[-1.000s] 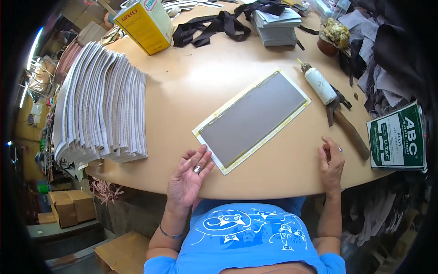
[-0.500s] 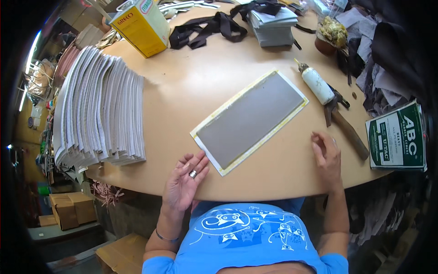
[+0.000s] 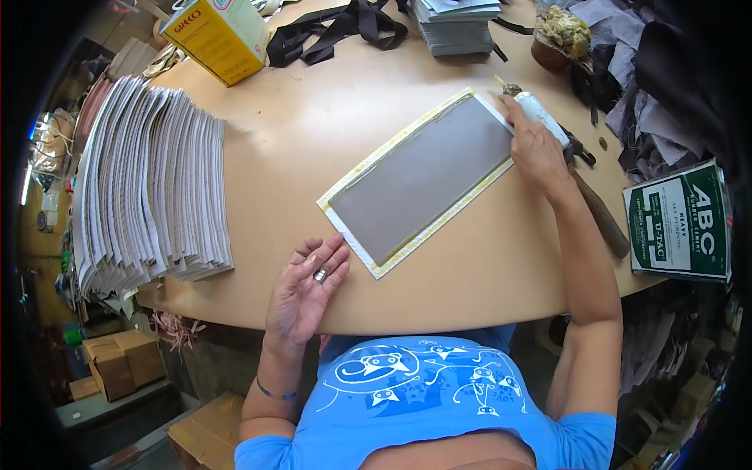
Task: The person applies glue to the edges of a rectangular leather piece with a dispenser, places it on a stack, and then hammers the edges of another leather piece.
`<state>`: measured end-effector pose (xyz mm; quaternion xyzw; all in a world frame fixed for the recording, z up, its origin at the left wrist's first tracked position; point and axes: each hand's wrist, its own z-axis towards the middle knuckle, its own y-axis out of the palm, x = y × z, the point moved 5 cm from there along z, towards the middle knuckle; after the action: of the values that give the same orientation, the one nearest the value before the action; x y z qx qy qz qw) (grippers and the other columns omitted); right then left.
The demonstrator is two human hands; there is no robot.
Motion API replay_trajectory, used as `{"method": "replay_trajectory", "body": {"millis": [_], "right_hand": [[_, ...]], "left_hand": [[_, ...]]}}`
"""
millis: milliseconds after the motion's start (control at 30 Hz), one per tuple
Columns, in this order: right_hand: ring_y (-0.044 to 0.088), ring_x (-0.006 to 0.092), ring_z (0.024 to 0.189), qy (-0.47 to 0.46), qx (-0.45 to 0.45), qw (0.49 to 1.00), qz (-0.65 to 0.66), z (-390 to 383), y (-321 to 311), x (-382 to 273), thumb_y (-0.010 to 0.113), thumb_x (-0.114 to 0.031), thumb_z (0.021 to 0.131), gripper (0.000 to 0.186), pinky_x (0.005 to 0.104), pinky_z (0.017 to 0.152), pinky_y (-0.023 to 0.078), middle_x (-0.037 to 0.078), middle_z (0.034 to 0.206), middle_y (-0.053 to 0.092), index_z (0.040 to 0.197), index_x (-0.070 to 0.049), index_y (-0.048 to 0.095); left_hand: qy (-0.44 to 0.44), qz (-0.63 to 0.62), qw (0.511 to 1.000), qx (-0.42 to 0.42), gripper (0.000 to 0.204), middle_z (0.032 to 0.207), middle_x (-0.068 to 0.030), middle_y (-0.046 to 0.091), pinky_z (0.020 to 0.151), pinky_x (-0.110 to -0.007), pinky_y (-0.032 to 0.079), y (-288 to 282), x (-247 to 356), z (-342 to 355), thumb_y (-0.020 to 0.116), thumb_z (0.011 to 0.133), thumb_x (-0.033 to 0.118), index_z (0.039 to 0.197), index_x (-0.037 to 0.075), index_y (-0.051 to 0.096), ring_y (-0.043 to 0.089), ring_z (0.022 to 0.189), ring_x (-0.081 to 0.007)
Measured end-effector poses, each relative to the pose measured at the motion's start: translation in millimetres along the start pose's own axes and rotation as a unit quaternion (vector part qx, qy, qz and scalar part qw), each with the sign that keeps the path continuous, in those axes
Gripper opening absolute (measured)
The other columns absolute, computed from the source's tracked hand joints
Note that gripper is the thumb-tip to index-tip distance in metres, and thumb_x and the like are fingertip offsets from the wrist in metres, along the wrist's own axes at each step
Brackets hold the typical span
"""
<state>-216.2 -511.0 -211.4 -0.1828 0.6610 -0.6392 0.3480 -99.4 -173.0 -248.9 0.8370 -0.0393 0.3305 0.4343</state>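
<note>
Through the head view, I have the white cylindrical plastic bottle (image 3: 546, 116) against or just beyond the fingers of my right hand (image 3: 540, 155), the nearer one, its long axis slanting far left to near right. Whether those fingers pinch it, I can't tell. Left of that hand, the grey rectangular panel with yellow-streaked white borders (image 3: 431, 176) lies flat on the tan counter (image 3: 470, 294), pointing far right; my left hand (image 3: 301, 291), loosely spread and empty, rests by its near-left edge.
</note>
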Motion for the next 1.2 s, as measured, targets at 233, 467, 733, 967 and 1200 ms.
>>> {"method": "replay_trajectory", "body": {"millis": [233, 467, 733, 967, 1200], "right_hand": [[0.060, 0.0362, 0.095, -0.033, -0.001, 0.998, 0.050, 11.4, 2.6, 15.7, 0.037, 0.001, 0.078, 0.061, 0.0415, 0.085, 0.044, 0.017, 0.104, 0.064, 0.136, -0.016, 0.034], [0.061, 0.0376, 0.088, -0.057, 0.046, 0.994, 0.086, 11.0, 2.8, 19.2, 0.039, -0.003, 0.081, 0.052, 0.0434, 0.081, 0.046, 0.017, 0.097, 0.065, 0.132, -0.013, 0.041], [0.061, 0.0368, 0.088, -0.053, 0.043, 0.991, 0.111, 10.4, -2.0, 18.6, 0.041, -0.002, 0.081, 0.050, 0.0436, 0.079, 0.045, 0.017, 0.096, 0.065, 0.130, -0.013, 0.042], [0.063, 0.0319, 0.088, -0.072, 0.132, 0.965, 0.215, -14.3, -16.8, 38.3, 0.039, 0.002, 0.082, 0.047, 0.0386, 0.079, 0.046, 0.015, 0.094, 0.066, 0.127, -0.012, 0.045], [0.061, 0.0181, 0.081, -0.005, 0.128, 0.937, 0.326, -26.0, -13.1, 46.8, 0.039, 0.005, 0.081, 0.046, 0.0302, 0.080, 0.045, 0.010, 0.094, 0.067, 0.124, -0.009, 0.050]], "left_hand": [[0.030, 0.024, 0.999, -0.019, 0.037, 0.126, -0.0200, 0.041, 0.106, -0.047, 0.032, 7.6, 3.5, 14.1, 0.053, 0.086, 0.009, 0.119, 0.002, 0.037, 0.038, 0.124, -0.0327], [0.138, 0.101, 0.985, -0.013, 0.035, 0.121, -0.0145, 0.045, 0.103, -0.042, 0.035, 15.9, 1.9, 27.1, 0.053, 0.086, 0.007, 0.119, 0.001, 0.041, 0.043, 0.119, -0.0250], [0.037, 0.274, 0.960, -0.038, 0.035, 0.118, -0.0114, 0.048, 0.096, -0.032, 0.042, 26.5, -1.5, 69.2, 0.052, 0.087, 0.003, 0.121, -0.003, 0.047, 0.050, 0.106, -0.0174], [0.166, 0.612, 0.773, -0.013, 0.042, 0.108, -0.0032, 0.058, 0.081, -0.020, 0.041, 34.7, 56.4, 51.7, 0.051, 0.080, -0.007, 0.121, 0.002, 0.055, 0.051, 0.092, -0.0083], [0.315, 0.614, 0.724, 0.027, 0.044, 0.119, -0.0107, 0.058, 0.091, -0.024, 0.040, 51.5, 134.6, -8.9, 0.047, 0.078, -0.012, 0.119, -0.001, 0.056, 0.054, 0.107, -0.0135]]}}
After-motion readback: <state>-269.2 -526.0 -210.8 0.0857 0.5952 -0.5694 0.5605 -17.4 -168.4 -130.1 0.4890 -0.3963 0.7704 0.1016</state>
